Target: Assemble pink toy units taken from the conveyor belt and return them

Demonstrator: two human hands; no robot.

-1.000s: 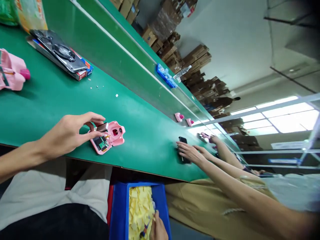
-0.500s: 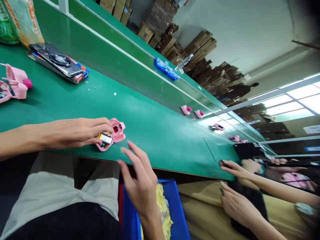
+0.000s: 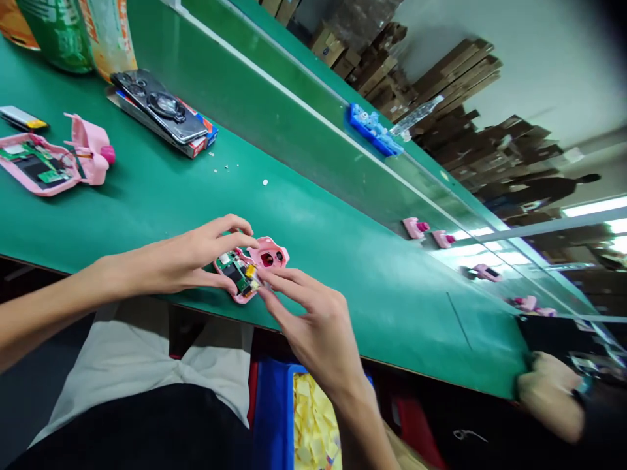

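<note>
An opened pink toy camera (image 3: 238, 298) lies on the green table near its front edge, its green circuit board facing up. The other half of its shell, a pink front with a round lens hole, lies folded out to the right. My left hand (image 3: 196, 258) grips the board half by its edges, thumb on the near side and fingers on the far side. At the right end of the board, my right hand (image 3: 313, 313) pinches a small battery with a yellow taped end (image 3: 251, 270); its fingers partly cover it.
A second opened pink camera (image 3: 49, 190) and a loose battery (image 3: 23, 119) lie at left. Behind them are a phone (image 3: 161, 108) on a flat box and drink bottles (image 3: 61, 32). Below the table edge stands a blue bin (image 3: 274, 405) with yellow pieces. A co-worker's arm (image 3: 551, 395) is at far right.
My right hand has come in to the camera and closed on the battery, uncovering the circuit board. My left hand has shifted to hold the shell's edges. The view has swung left.
</note>
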